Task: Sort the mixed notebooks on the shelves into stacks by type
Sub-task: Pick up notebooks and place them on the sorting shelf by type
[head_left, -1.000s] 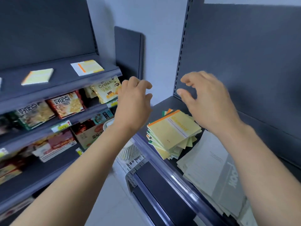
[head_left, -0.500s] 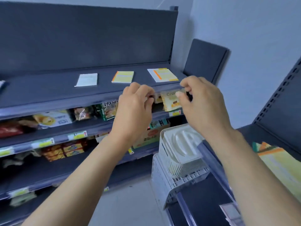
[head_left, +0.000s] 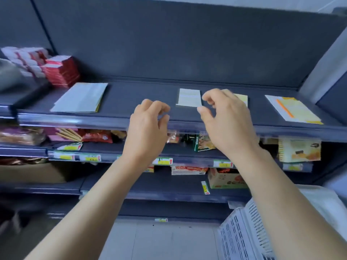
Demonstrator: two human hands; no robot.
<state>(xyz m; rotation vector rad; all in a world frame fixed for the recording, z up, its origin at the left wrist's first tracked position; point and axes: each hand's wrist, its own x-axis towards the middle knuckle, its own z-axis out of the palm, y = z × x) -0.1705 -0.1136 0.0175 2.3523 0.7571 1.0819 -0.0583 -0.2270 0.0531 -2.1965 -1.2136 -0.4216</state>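
Behind right hand (head_left: 227, 124), half-hidden yellow notebook (head_left: 242, 99)

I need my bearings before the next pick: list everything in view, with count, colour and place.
shelves: several tiers, dark grey
large notebook: one, pale grey-white, top tier left
small notebook: one, white, top tier middle
yellow notebook: one, pale yellow, top tier, partly hidden by the right hand
striped notebook: one, white and yellow with an orange stripe, top tier right
red packs: a stack, count unclear, red and white, far left
snack packets: several, mixed colours, second tier
snack boxes: at least two, third tier
price tags: several, yellow, shelf edges
plastic crate: one, white, lower right
left hand: empty, loosely curled, at the top tier's edge
right hand: empty, loosely curled, beside it
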